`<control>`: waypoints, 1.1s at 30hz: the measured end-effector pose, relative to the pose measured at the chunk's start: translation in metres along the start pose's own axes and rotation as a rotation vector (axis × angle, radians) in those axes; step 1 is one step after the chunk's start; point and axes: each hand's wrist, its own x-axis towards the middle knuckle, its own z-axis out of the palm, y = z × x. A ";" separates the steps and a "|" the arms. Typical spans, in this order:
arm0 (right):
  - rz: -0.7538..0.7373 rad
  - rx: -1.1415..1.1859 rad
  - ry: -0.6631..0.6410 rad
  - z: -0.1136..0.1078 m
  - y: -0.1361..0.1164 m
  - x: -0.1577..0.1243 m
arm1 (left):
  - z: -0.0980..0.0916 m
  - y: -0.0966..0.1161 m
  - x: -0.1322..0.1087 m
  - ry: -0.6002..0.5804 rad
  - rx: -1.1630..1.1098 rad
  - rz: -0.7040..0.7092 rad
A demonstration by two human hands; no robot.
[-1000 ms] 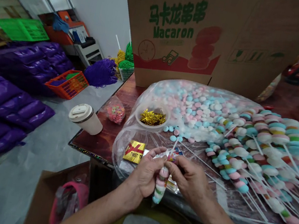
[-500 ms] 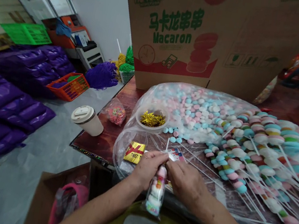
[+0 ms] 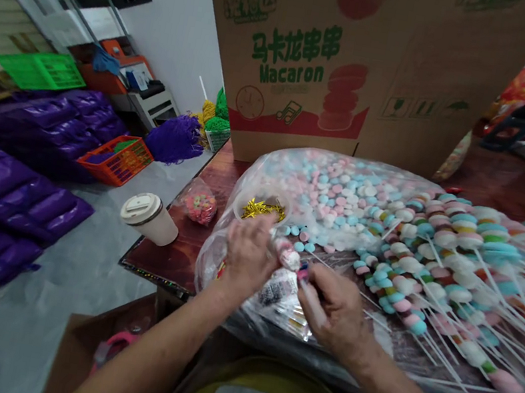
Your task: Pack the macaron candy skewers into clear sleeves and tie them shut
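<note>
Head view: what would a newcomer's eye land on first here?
A heap of pastel candy skewers covers the right side of the table, beside loose pink, blue and white discs in a clear bag. A big carton printed Macaron stands behind. In front, the left hand and right hand hold one candy skewer by a bowl of gold twist ties.

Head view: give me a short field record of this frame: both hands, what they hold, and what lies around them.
left hand: at the near rim of the tie bowl, beside the candy end of the skewer; grip blurred
right hand: closed on the stick of a candy skewer
right of hands: pile of skewers
behind hands: loose candies, Macaron box
left of hands: cup on the table
</note>
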 end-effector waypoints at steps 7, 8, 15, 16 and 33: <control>0.487 0.464 -0.076 0.014 0.011 0.003 | -0.019 0.010 -0.030 -0.297 -0.327 -0.309; 0.514 0.457 -0.020 0.011 0.012 0.004 | -0.019 0.006 -0.036 -0.325 -0.308 -0.329; 0.721 0.752 -0.175 0.025 -0.016 0.003 | -0.020 0.000 -0.032 -0.144 -0.568 -0.202; 0.765 0.764 -0.144 0.028 -0.016 0.003 | -0.020 -0.001 -0.032 -0.140 -0.543 -0.202; 0.450 -0.188 -0.355 0.018 -0.026 -0.007 | 0.020 -0.018 -0.050 -0.138 -0.431 -0.569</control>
